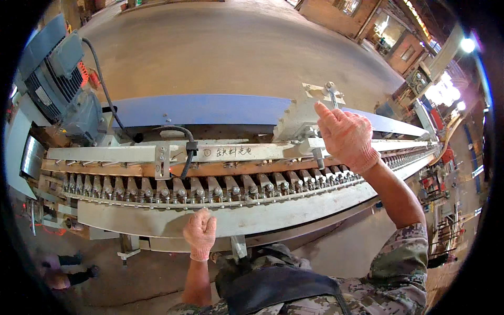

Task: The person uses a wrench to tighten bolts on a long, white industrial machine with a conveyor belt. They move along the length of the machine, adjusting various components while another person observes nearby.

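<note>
Nearest, a dark apron [278, 289] and camouflage sleeves [401, 268] are seen at the lower edge. The left hand [200, 234], in a pinkish knit glove, is curled into a loose fist and rested on the pale front rail [273, 212] of the machine; nothing is seen held in it. Just behind the rail, a long row of metal chain clamps [210, 188] is run left to right, bent by the lens. Above that, a brown strip and a pale crossbar [105, 154] with handwritten marks are seen; a black cable [186, 155] is looped down over the crossbar near its middle. The right hand [346, 137], gloved the same, is raised with the forearm bare, fingers extended and pressed against a white bracket block [296, 118] on the crossbar, right of centre; a bolt [332, 93] is stood up from the block just above the fingertips. Whether anything is pinched there cannot be told. Behind the block, a blue belt [199, 109] is laid along the machine. Far left, a grey motor [58, 79] is mounted at the machine's end. Beyond, bare concrete floor [236, 47] is spread out, with racks and bright lights at far right. At lower left, another person's feet [73, 268] are seen on the floor.
</note>
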`<act>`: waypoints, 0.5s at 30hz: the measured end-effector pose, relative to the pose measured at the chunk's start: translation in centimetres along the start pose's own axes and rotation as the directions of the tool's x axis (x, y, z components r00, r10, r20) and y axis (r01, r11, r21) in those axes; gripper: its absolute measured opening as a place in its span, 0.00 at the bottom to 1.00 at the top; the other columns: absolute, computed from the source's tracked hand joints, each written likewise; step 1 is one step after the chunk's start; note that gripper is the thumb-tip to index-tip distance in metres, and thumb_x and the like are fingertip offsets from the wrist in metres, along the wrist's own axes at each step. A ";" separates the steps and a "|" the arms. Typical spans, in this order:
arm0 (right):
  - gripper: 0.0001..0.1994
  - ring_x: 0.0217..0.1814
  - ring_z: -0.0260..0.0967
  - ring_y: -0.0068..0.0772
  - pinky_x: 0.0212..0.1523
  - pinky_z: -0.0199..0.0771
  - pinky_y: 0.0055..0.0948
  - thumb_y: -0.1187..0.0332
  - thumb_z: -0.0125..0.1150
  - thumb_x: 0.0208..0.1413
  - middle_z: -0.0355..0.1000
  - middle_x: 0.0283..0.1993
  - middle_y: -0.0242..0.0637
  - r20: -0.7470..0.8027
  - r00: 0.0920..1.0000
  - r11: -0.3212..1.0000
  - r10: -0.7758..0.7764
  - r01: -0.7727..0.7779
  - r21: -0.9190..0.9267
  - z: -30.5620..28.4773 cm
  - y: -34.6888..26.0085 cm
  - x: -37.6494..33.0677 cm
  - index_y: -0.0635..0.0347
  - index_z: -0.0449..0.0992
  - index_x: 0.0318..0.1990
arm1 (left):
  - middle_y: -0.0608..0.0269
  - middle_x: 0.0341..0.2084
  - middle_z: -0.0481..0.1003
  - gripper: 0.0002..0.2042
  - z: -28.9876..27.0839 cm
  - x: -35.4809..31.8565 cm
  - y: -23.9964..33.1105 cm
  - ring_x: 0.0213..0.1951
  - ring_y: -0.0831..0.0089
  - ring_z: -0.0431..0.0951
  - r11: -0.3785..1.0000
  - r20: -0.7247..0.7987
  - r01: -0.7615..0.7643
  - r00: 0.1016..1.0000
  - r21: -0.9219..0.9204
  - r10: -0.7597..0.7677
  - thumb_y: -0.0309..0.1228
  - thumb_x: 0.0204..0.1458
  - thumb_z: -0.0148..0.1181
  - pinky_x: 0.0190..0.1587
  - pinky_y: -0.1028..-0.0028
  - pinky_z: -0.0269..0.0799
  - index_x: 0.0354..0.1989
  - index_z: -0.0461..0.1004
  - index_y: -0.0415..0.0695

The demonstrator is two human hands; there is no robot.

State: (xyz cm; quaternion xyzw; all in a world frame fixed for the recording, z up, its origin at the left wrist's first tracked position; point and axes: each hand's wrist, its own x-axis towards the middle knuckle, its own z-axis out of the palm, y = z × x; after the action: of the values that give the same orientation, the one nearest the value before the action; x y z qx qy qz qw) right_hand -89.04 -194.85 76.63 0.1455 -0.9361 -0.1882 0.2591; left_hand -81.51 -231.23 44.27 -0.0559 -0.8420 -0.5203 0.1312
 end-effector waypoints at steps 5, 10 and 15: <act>0.23 0.34 0.76 0.45 0.34 0.77 0.47 0.72 0.69 0.53 0.74 0.31 0.35 -0.180 0.950 0.967 -0.257 0.252 -0.046 -0.5 -1.3 3.4 0.58 0.78 0.58 | 0.58 0.42 0.86 0.15 0.6 3.0 4.2 0.39 0.67 0.87 0.975 -0.131 -0.205 0.972 -0.088 0.193 0.21 0.53 0.71 0.42 0.68 0.84 0.50 0.81 0.40; 0.22 0.27 0.72 0.43 0.32 0.72 0.43 0.75 0.73 0.52 0.72 0.26 0.36 -0.275 0.925 0.870 -0.264 0.351 0.346 0.6 1.2 1.6 0.58 0.81 0.57 | 0.62 0.41 0.80 0.20 5.4 15.6 14.6 0.48 0.59 0.81 0.820 -0.081 -0.568 0.816 0.066 0.572 0.34 0.53 0.71 0.63 0.51 0.71 0.54 0.75 0.47; 0.21 0.23 0.69 0.43 0.31 0.72 0.41 0.76 0.71 0.55 0.69 0.23 0.40 -0.238 0.943 0.868 -0.232 0.312 0.386 1.0 -1.0 4.2 0.60 0.81 0.57 | 0.57 0.32 0.82 0.15 7.4 18.8 14.2 0.41 0.58 0.82 0.813 0.239 -0.372 0.926 0.448 0.292 0.46 0.55 0.66 0.61 0.54 0.70 0.35 0.82 0.45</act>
State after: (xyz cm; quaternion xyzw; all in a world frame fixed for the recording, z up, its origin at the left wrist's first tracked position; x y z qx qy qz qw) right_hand -92.85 -197.04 77.26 0.3452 -0.8964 -0.0039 0.2780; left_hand -97.50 -219.01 58.66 -0.2090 -0.9300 -0.2552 0.1621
